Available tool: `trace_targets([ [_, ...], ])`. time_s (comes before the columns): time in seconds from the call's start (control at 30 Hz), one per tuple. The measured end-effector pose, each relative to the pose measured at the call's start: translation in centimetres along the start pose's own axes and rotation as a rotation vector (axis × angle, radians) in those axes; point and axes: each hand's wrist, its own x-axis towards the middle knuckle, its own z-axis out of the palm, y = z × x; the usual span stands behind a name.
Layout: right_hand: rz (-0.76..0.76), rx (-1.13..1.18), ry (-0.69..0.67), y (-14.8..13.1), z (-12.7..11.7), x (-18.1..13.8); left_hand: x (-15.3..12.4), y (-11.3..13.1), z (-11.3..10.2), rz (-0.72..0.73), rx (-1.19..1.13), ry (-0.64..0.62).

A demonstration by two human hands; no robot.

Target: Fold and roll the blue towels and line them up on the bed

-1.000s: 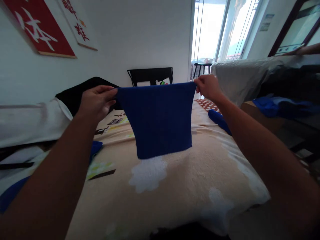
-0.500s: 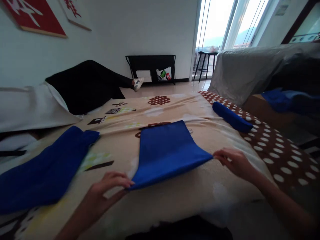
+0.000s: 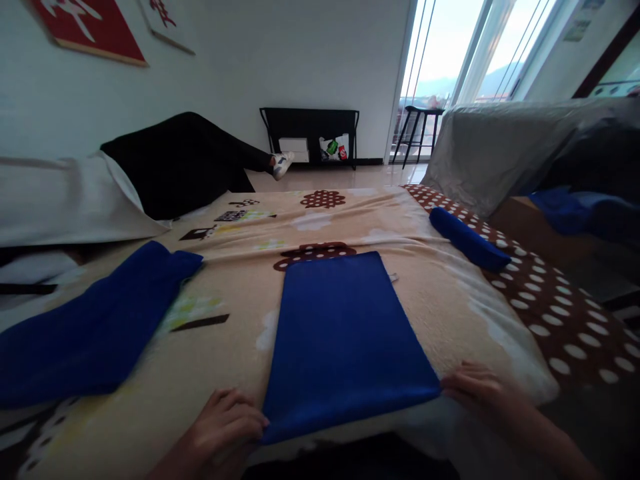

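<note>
A flat blue cloth piece (image 3: 345, 333), folded into a near rectangle, lies on the patterned blanket (image 3: 235, 360) in front of me. My left hand (image 3: 225, 423) pinches its near left corner, fingers closed. At the near right corner my right hand (image 3: 475, 385) grips the cloth the same way. The near edge is stretched straight between both hands, while the far edge rests on a brown spotted print. A small white tag (image 3: 393, 277) shows beside its right edge.
Another blue cloth (image 3: 95, 333) spreads at the left. A rolled blue cloth (image 3: 467, 239) lies on the brown polka-dot border at the right. Beyond are a person's leg (image 3: 200, 147) on a white sofa, a black rack (image 3: 310, 127), a stool (image 3: 417, 127) and a plastic-covered piece (image 3: 480, 147).
Both hands have come down and toward me, drawing the near edge of the blue cloth with them. The cloth now lies flatter and looks longer. The view has shifted slightly.
</note>
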Motion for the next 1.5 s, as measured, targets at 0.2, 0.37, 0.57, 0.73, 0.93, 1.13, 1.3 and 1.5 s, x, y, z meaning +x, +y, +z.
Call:
trace_targets([
  [0.2,0.099,0.071,-0.048,0.0,-1.5,2.4,2.5,1.2,-2.1,-0.044,-0.086,-0.288],
  [0.37,0.052,-0.035,0.178,0.0,-1.3,11.9,10.2,0.1,-1.6,-0.116,-0.019,0.013],
  [0.57,-0.015,-0.185,0.163,-0.1,2.4,25.6,22.3,-4.5,2.7,-0.132,0.283,0.1],
  [0.73,0.044,-0.241,0.114,3.8,2.3,29.0,25.1,-9.8,3.2,-0.238,0.399,0.11],
  [0.93,0.172,-0.281,0.107,9.3,1.2,26.9,22.8,-13.9,2.9,-0.323,0.451,0.114],
  [1.13,0.184,-0.322,0.126,8.6,1.0,27.3,23.3,-12.9,2.4,-0.304,0.502,0.142],
  [1.3,0.176,-0.374,0.229,3.0,0.5,25.1,21.8,-6.5,2.2,-0.2,0.554,0.169],
  [1.5,-0.225,-0.421,-0.009,-5.0,4.6,13.6,12.3,2.6,7.2,0.258,0.708,0.135],
])
